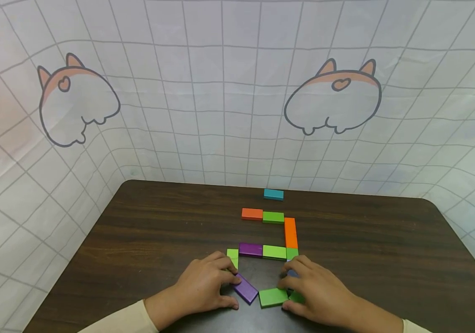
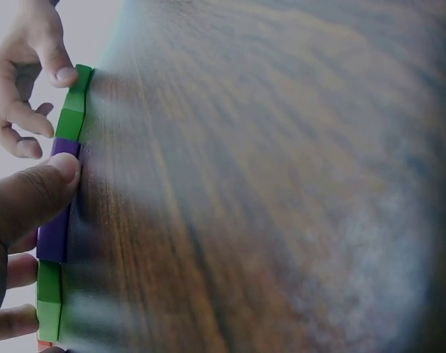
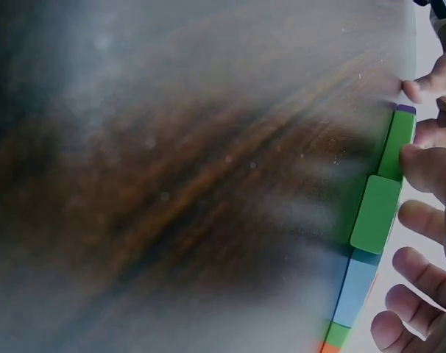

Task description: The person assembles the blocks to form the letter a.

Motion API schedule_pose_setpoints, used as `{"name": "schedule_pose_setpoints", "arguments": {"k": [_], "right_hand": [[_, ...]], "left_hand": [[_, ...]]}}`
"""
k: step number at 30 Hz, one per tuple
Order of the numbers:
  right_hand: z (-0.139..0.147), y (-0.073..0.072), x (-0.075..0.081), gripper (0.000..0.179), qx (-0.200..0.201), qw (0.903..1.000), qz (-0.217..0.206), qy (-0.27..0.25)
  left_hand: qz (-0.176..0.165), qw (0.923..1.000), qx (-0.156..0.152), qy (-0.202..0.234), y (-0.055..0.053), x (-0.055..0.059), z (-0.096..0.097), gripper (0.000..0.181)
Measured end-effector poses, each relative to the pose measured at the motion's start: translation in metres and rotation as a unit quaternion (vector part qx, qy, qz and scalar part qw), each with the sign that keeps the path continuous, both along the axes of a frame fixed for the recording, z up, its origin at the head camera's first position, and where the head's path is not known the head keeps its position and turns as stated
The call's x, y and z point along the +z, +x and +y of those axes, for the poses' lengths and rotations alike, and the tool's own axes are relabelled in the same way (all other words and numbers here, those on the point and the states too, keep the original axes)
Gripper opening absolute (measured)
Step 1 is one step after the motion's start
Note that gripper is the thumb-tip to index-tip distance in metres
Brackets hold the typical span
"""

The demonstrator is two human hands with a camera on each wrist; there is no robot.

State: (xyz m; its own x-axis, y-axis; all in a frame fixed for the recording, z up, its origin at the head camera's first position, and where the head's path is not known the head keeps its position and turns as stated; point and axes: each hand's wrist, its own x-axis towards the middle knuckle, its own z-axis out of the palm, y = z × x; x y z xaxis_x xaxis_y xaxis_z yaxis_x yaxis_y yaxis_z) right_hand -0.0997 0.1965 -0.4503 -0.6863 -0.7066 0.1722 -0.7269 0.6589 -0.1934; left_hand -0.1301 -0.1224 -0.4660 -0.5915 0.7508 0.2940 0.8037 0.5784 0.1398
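My left hand (image 1: 206, 286) rests at a tilted purple block (image 1: 246, 290), its index fingertip on the block's upper left end. The thumb (image 2: 61, 168) overlaps that block in the left wrist view. A light green block (image 1: 232, 259) stands just beyond these fingers. My right hand (image 1: 321, 293) spreads over the right corner of the block outline, partly hiding a blue block (image 1: 292, 274) and a green block (image 1: 297, 297). Its thumb and index fingertips lie right at the edges of another green block (image 1: 272, 297), which sits close to the purple one.
Farther up, a dark purple block (image 1: 251, 249) and a light green block (image 1: 274, 252) form a row. An orange block (image 1: 290, 232) runs away from it toward a green block (image 1: 273, 217) and a red-orange block (image 1: 252, 214). One teal block (image 1: 273, 194) lies near the dark table's (image 1: 158, 222) back edge.
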Motion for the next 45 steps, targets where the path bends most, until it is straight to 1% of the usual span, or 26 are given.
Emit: {"name": "schedule_pose_setpoints", "arguments": {"k": [7,10,12,15,19,23,28,36,45], "right_hand": [[0.011,0.006,0.007,0.034,-0.02,0.9993,-0.028,-0.011],[0.014,0.007,0.008,0.034,-0.018,0.9992,-0.033,-0.01],[0.015,0.007,0.007,0.035,-0.013,0.9995,-0.024,-0.012],[0.012,0.006,0.003,0.036,0.001,0.9998,0.001,-0.021],[0.005,0.002,0.0,0.031,0.016,0.9994,0.017,-0.026],[0.001,0.0,-0.001,0.026,0.016,0.9996,0.01,-0.023],[-0.001,0.0,-0.001,0.024,0.008,0.9999,-0.005,-0.012],[-0.002,0.0,-0.002,0.024,0.013,0.9998,0.007,-0.012],[-0.002,0.0,-0.002,0.022,0.017,0.9997,-0.01,-0.012]], "left_hand": [[-0.01,0.9999,0.001,-0.005,0.0,0.0,0.001,0.045],[-0.009,0.9999,0.003,-0.006,0.0,-0.001,0.001,0.044],[-0.009,0.9999,0.005,-0.006,0.0,-0.001,0.001,0.044],[-0.013,0.9999,0.007,-0.006,0.0,0.0,0.001,0.043],[-0.013,0.9999,0.008,-0.005,-0.001,0.0,0.001,0.04],[-0.002,1.0,0.003,0.003,-0.002,-0.001,0.001,0.032],[0.01,0.9998,-0.005,0.015,-0.004,-0.001,0.0,0.023],[0.011,0.9997,-0.015,0.014,-0.005,0.0,-0.001,0.02],[0.001,0.9997,-0.018,0.016,-0.006,0.001,-0.001,0.018]]}}
